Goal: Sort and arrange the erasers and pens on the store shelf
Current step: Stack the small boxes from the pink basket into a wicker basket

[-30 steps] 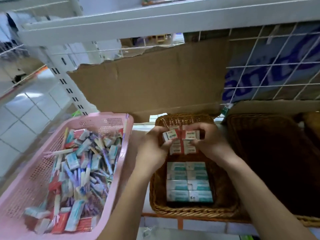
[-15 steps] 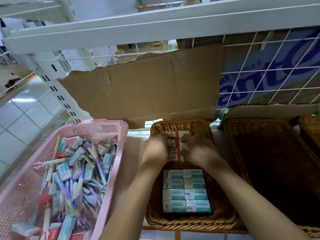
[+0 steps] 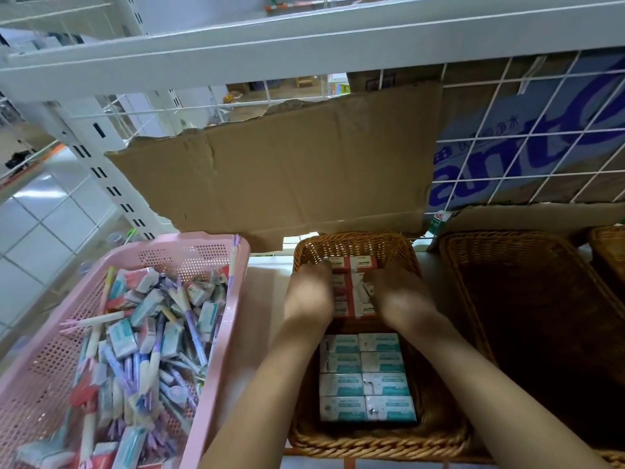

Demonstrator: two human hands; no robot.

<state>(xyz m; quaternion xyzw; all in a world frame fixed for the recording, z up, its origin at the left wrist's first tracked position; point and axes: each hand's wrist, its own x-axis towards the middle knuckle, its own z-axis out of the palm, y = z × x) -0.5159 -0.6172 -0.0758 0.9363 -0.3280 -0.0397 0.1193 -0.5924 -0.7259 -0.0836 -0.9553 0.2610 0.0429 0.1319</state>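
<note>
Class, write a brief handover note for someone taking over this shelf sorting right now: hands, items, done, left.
Left hand and right hand: both down on the red erasers at the far end of the wicker basket; grip unclear.
Done: teal erasers lined up in two columns at its near end.
Left: mixed erasers and pens lie jumbled in the pink basket.

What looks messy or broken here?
The cardboard sheet at the back has a ragged, torn top edge. In the pink basket, the erasers and pens lie jumbled every which way, while the wicker basket beside it holds neat rows.
</note>
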